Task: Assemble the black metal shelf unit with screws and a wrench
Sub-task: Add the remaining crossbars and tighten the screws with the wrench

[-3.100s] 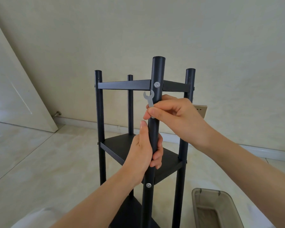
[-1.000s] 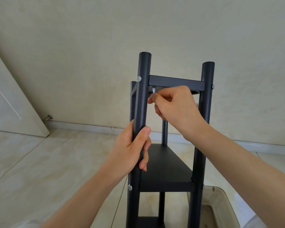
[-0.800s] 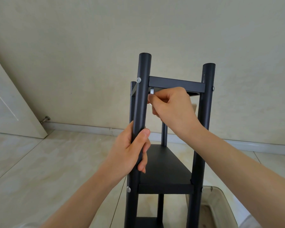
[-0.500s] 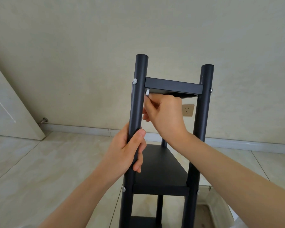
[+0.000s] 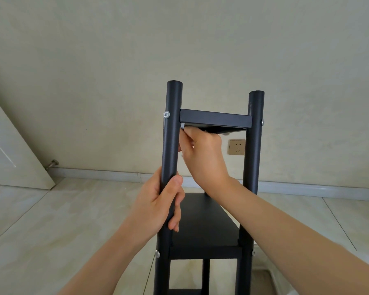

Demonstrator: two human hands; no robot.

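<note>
Left hand (image 5: 158, 207) gripping shelf post (image 5: 170, 145), wrench (image 5: 182, 126) pinched in right hand (image 5: 202, 152)

**No readable text**

Nothing legible shows anywhere: no words, labels, brands, numbers or signs on the black shelf unit (image 5: 213, 222), on its screw heads, on the wall socket (image 5: 236, 146), on the wall or on the floor.

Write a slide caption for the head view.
Left hand grips the shelf unit's front post; right hand holds a wrench under the top shelf.
</note>
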